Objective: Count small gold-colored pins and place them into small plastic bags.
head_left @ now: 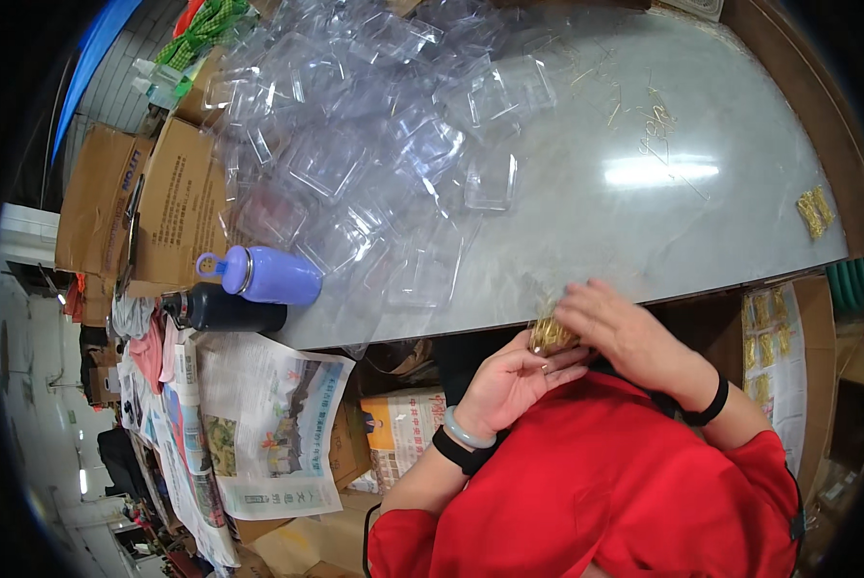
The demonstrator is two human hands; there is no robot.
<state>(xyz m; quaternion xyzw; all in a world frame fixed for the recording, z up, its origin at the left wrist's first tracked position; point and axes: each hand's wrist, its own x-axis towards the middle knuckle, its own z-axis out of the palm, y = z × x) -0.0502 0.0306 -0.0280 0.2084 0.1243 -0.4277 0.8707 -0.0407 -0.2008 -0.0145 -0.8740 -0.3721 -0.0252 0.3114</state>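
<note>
In front of my red top, just off the table's near edge, a small bundle of gold wire-like pieces (pixel 552 335) is held in my left hand (pixel 511 387). That palm is turned upward, with the thumb and fingers about the bundle's lower side. My right hand (pixel 617 329) reaches over from the right, fingers stretched out and slightly blurred, close against the bundle. Whether its fingertips touch the gold pieces is hard to see. A similar gold bundle (pixel 815 212) lies at the table's right edge, and loose gold strands (pixel 658 125) are scattered toward the back.
Many clear plastic boxes (pixel 331 159) are heaped on the grey table (pixel 586 231). At its left edge stand a purple bottle (pixel 276 276) and a black bottle (pixel 230 308), beside a cardboard box (pixel 177 197). Newspaper (pixel 278 424) lies lower left; a carton (pixel 812 385) with gold bundles stands right.
</note>
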